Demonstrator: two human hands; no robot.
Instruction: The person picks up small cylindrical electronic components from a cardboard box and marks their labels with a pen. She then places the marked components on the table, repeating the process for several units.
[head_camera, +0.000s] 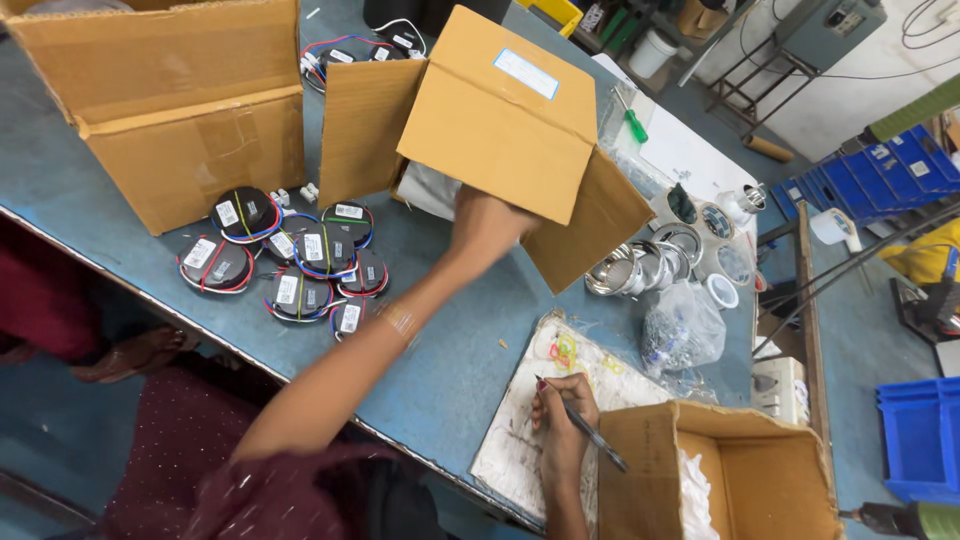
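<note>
Tipped cardboard box (510, 130) is lying on its side mid-table on the blue worktable (450, 370), flaps hanging open toward the person, something pale grey showing just inside the mouth, rest of contents hidden. Left hand (487, 228) is reaching into that opening, fingers going under the flap and out of sight, so cannot tell how wide it is spread or whether it is gripping anything; it is touching the box edge. Right hand (562, 405) is resting on a stained white sheet (520, 440) near the table edge, fingers pinched narrow around a dark pen-like tool (592, 434) pointing toward the open box at bottom right (720, 480), which is sitting upright with white padding showing inside. A bigger closed-looking carton (180, 110) is standing at the far left. Just beside it a cluster of round black units with coloured wires and white labels (295, 265) is lying loose on the table, more of them behind the tipped box. Right of the tipped box, shiny metal cups (640, 268) are lying next to a clear bag of small parts (680, 325). Green-handled screwdriver (631, 117) is lying further back.
</note>
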